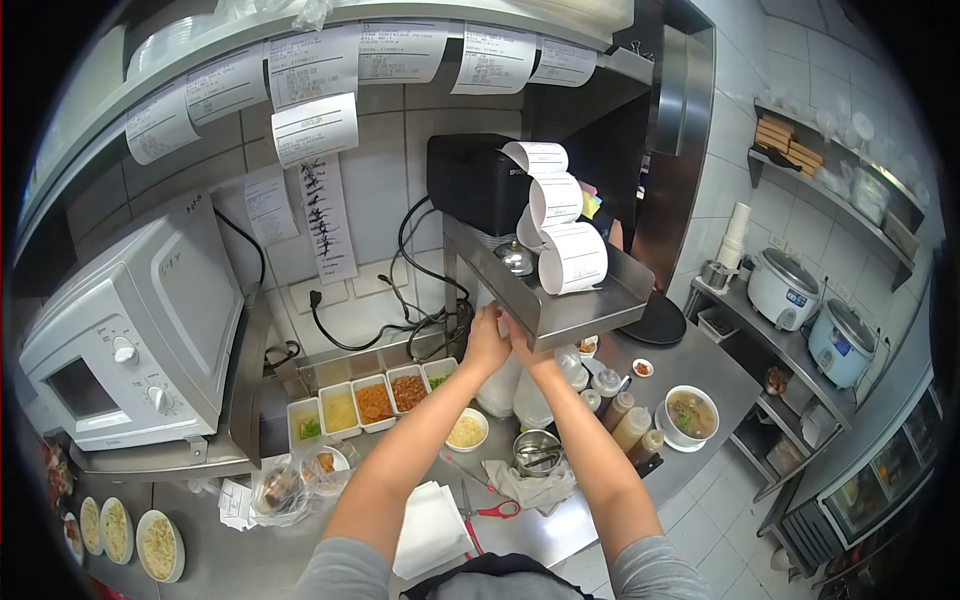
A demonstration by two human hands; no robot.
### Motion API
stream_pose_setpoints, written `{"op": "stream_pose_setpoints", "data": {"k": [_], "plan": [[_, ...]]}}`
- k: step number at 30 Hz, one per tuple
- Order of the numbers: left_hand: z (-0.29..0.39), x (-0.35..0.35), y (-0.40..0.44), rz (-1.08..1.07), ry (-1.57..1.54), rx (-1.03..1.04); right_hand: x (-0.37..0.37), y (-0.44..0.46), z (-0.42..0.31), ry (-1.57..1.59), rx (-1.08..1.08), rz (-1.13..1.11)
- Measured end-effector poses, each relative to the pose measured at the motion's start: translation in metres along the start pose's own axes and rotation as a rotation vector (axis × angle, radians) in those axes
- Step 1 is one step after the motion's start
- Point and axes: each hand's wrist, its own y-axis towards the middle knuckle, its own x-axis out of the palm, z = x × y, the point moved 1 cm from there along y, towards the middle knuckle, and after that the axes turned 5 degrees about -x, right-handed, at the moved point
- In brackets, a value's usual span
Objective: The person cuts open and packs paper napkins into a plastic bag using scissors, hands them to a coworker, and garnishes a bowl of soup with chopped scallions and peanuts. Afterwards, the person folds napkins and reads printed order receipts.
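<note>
Both arms reach forward to the underside of a steel shelf (600, 318). My left hand (487, 342) is raised beside the shelf's near corner with its fingers curled; what they close on, if anything, is hidden. My right hand (519, 345) is right next to it, mostly under the shelf edge, its fingers out of sight. Below the hands are translucent plastic containers (537, 400). A white bowl of shredded pale food (467, 431) sits near my left forearm. A metal pot with utensils (537, 453) stands on a cloth between my forearms.
On the shelf are curled receipts (574, 258) and a bell (515, 258); a black printer (475, 185) stands behind. A microwave (130, 340) is left, above bowls of rice (160, 545). Food tubs (373, 402), scissors (490, 510), sauce bottles (632, 427) and a soup bowl (688, 418) occupy the counter.
</note>
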Motion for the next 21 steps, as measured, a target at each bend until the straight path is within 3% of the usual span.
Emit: {"op": "stream_pose_setpoints", "data": {"k": [2, 3, 4, 5, 6, 7, 8, 10, 11, 13, 15, 17, 21], "plan": [[-0.004, 0.007, 0.023, -0.01, -0.077, -0.014, -0.012, 0.006, -0.011, 0.172, 0.073, 0.0], [-0.007, 0.007, 0.031, 0.087, 0.009, 0.05, -0.022, 0.006, -0.018, 0.168, 0.073, 0.001], [-0.009, 0.006, 0.04, 0.188, 0.094, 0.113, -0.034, 0.005, -0.025, -0.065, 0.053, -0.034], [-0.008, -0.001, 0.05, 0.23, -0.028, -0.017, -0.043, 0.001, -0.029, -0.296, 0.034, -0.072], [-0.007, -0.01, 0.059, 0.269, -0.148, -0.151, -0.05, -0.003, -0.031, -0.295, 0.038, -0.077], [-0.031, -0.004, 0.075, 0.215, -0.532, -0.458, -0.055, -0.007, -0.033, -0.362, 0.072, -0.161], [-0.029, -0.014, 0.082, 0.186, -0.867, -0.629, -0.057, -0.012, -0.032, -0.428, 0.106, -0.245], [-0.048, -0.027, 0.096, 0.113, -1.414, -0.713, -0.056, -0.019, -0.029, -0.494, 0.077, -0.265], [-0.038, -0.038, 0.098, 0.117, -1.412, -0.71, -0.055, -0.018, -0.029, -0.564, 0.038, -0.279], [-0.017, -0.064, 0.099, 0.42, -1.646, -0.658, -0.054, -0.013, -0.028, -0.564, 0.033, -0.252], [-0.009, -0.101, 0.101, 0.328, -1.68, -0.29, -0.056, -0.017, -0.037, -0.558, 0.042, -0.24], [0.039, -0.153, 0.096, 0.294, -1.581, -0.12, -0.059, -0.015, -0.042, -0.454, 0.103, -0.241], [0.102, -0.226, 0.064, 0.241, -1.449, -0.144, -0.01, -0.043, -0.012, -0.339, -0.046, -0.153]]}}
